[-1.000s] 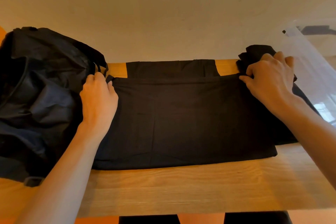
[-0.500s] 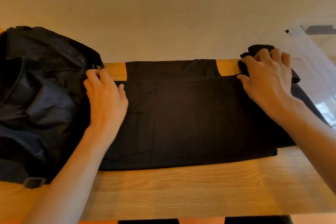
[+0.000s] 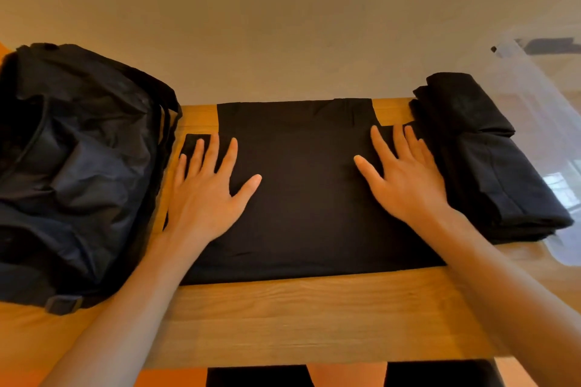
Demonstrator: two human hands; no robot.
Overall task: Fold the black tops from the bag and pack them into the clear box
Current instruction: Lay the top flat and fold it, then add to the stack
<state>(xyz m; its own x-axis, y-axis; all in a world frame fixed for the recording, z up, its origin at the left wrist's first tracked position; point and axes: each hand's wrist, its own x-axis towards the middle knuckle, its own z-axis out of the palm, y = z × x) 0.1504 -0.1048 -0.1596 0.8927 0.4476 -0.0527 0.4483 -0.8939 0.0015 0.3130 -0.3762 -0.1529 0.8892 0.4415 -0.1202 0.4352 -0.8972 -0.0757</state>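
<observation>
The black top (image 3: 308,198) is spread flat in the middle of the wooden worktop (image 3: 314,317). It seems to be partly folded into a wide rectangle, and a narrower part shows at its far edge. It is pressed down by both hands. The left hand (image 3: 204,195) is laid on its left part and the right hand (image 3: 405,185) on its right part. In both the grip is released: the fingers are straight and spread, and nothing is grasped.

The step in hand is judged to be the smoothing of the cloth before the next fold. To do it well, the palms should be drawn outward from the middle, so that wrinkles are pushed to the edges. The small flap under the left fingers should be kept in line with the side. The fold should then be made edge on edge.

Just beside the top on the right, folded black tops (image 3: 490,166) are stacked against the clear box (image 3: 534,88); whether they lie inside it cannot be told. On the left the dark bag (image 3: 78,166) is placed just beside the top. No brand, label or writing can be read; on the bag only a plain buckle (image 3: 63,303) is seen.
</observation>
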